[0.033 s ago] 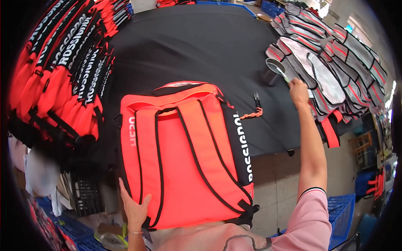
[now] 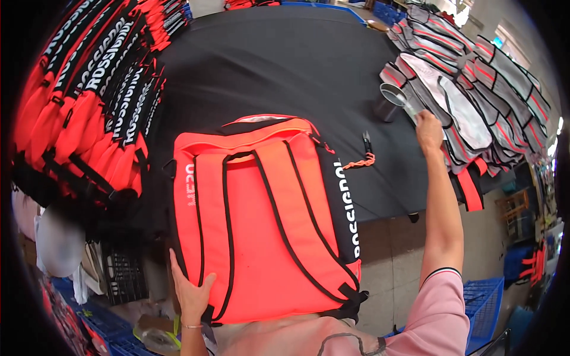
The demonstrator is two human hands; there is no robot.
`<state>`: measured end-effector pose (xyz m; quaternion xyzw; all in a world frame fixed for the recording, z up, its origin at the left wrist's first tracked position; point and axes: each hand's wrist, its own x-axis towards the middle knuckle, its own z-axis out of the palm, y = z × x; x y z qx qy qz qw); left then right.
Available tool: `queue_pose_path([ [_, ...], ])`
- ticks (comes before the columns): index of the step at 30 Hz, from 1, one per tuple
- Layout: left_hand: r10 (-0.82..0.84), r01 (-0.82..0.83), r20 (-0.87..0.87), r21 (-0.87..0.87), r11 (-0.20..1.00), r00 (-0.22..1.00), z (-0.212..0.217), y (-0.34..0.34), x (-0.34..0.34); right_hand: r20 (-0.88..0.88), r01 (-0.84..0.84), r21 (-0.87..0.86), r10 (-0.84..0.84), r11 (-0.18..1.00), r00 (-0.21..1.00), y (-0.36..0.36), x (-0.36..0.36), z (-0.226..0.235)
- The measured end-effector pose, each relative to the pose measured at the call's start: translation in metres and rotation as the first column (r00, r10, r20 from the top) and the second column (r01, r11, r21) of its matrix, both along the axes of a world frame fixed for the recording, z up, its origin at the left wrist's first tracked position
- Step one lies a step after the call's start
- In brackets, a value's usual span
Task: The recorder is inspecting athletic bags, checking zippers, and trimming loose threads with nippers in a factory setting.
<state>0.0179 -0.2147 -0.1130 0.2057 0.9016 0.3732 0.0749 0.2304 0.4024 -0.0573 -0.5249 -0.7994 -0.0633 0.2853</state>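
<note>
A bright orange-red backpack (image 2: 255, 237) with black trim lies on the near part of the black-covered table, shoulder straps up and its lower end against my body. My left hand (image 2: 193, 293) grips its lower left edge, thumb on the front panel and fingers along the side. At the table's right, my right hand (image 2: 428, 132) is closed on a slim pale-handled tool (image 2: 410, 109). The tool's far end reaches the mouth of a dark cup (image 2: 385, 111); its tip is too unclear to name. Black thread snips (image 2: 366, 142) with a braided orange cord lie between backpack and cup.
Red and black bags (image 2: 89, 113) are stacked high along the left. Grey panels with red stripes and black edging (image 2: 463, 101) are heaped at the right. A blue crate (image 2: 484, 308) stands on the floor at lower right, a black crate (image 2: 124, 276) at lower left.
My right hand and the slim tool have shifted slightly at the cup, and the tool's angle differs a little. My left hand keeps its place on the backpack.
</note>
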Motion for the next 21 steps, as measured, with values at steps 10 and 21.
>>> queue_pose_path([
  [10, -0.314, 0.334, -0.224, 0.059, 0.941, 0.923, 0.055, 0.019, -0.085, -0.306, -0.116, -0.158, 0.063, 0.981, 0.95, -0.029, 0.002, 0.007],
  [21, -0.557, 0.648, -0.599, -0.082, 0.757, 0.575, 0.089, 0.248, -0.1, -0.561, -0.645, -0.383, 0.389, 0.661, 0.731, -0.141, -0.046, 0.023],
])
